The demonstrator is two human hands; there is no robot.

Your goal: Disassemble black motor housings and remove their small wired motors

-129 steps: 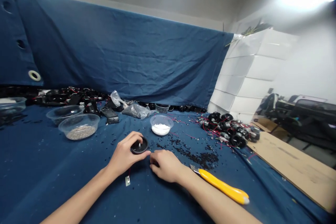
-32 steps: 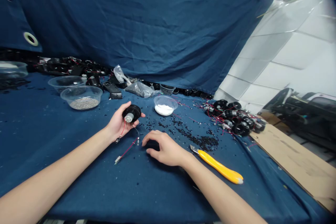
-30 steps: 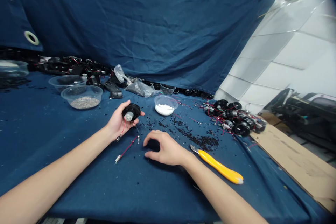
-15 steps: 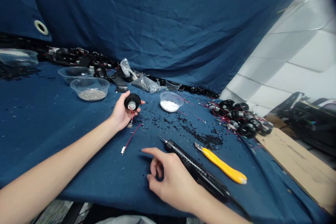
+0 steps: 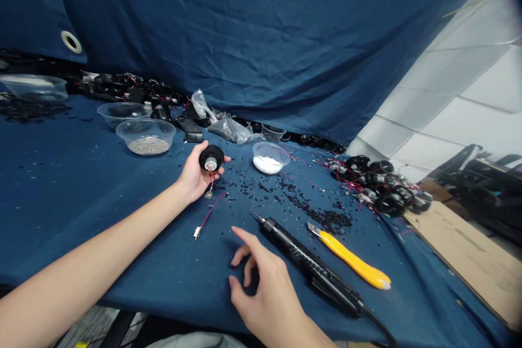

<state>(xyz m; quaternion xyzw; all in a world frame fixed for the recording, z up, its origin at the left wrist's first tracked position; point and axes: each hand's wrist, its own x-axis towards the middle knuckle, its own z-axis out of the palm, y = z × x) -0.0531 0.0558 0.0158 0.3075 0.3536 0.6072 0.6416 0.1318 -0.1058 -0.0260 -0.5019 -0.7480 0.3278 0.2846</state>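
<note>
My left hand [image 5: 194, 175] is closed around a round black motor unit [image 5: 211, 158] with a silver motor at its centre and a short red wire [image 5: 212, 178] hanging down. Below it, a loose red wire with a white connector [image 5: 197, 232] lies on the blue cloth. My right hand [image 5: 261, 277] hovers above the cloth near the front edge, holding nothing, its fingers apart and curved. Beside it rests a black electric screwdriver [image 5: 312, 269], its bit pointing to the upper left. To the right of that lies a yellow utility knife [image 5: 354, 259].
Small black pieces [image 5: 326, 217] are scattered mid-table. A bowl of white material [image 5: 267, 164] and a bowl of small metal parts [image 5: 149, 145] stand behind. Black motor units with red wires [image 5: 379, 185] are heaped at right beside a cardboard sheet [image 5: 468, 255]. A blue curtain [image 5: 244, 38] hangs behind.
My right hand has drawn back slightly toward the front edge, its fingers spreading further apart. My left hand still holds the motor unit. The whole view has shifted a little.
</note>
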